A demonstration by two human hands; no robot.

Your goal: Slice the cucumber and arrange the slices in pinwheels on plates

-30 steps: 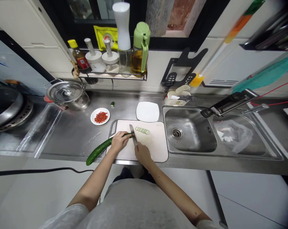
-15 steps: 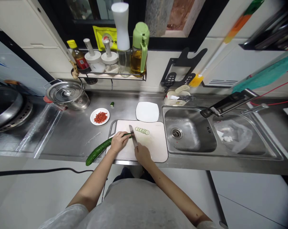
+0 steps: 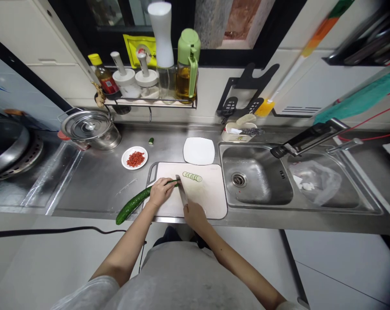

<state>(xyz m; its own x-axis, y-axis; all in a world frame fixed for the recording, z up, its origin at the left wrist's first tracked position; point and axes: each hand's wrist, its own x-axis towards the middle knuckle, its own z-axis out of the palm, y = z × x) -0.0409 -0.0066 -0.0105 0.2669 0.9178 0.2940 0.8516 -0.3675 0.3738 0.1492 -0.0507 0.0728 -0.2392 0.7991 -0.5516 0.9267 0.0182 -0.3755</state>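
Two bare hands at work over the white cutting board [image 3: 208, 198]. At the board's left edge, left hand [image 3: 161, 191] with fingers curled down over the cucumber [image 3: 133, 204], pinning it in a closed grip. Cucumber laid slantwise: cut end on the board under the fingers, dark green remainder overhanging the board's left edge across the steel counter. At the board's front edge, right hand [image 3: 194, 214] closed around the handle of a kitchen knife [image 3: 181, 189]. Blade pointed toward the board's far edge and set at the cucumber's cut end, just beside the left fingertips. On the board near its far edge, just right of the blade tip, a short row of thin cucumber slices [image 3: 192, 176]. Directly behind the board, a white square plate [image 3: 199, 150]. Behind the board's left corner, a small round dish of red pieces [image 3: 134, 158]; farther back, a cucumber end stub [image 3: 151, 141]. Right of the board, a steel sink basin [image 3: 256, 181].
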